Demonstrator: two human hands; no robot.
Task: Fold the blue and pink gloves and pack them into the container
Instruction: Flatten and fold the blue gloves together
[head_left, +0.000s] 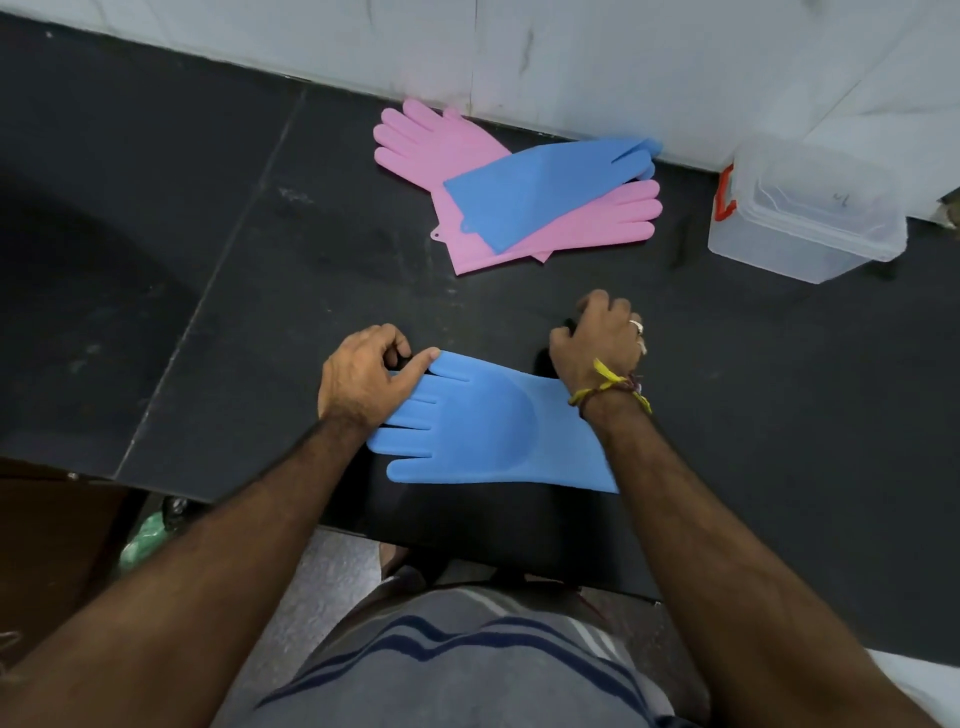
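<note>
On dark counter (208, 260), both hands' grips pinch blue glove (483, 431): left hand (363, 379), right hand (597, 338).

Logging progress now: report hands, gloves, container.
Left hand pinching near blue glove at its finger end; right hand at cuff, grip hidden. Three gloves unfolded by wall. Container empty, path unobstructed.

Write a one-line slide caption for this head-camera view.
Both hands, left and right, grip a blue glove flat on the dark counter; other gloves and container wait behind.
</note>
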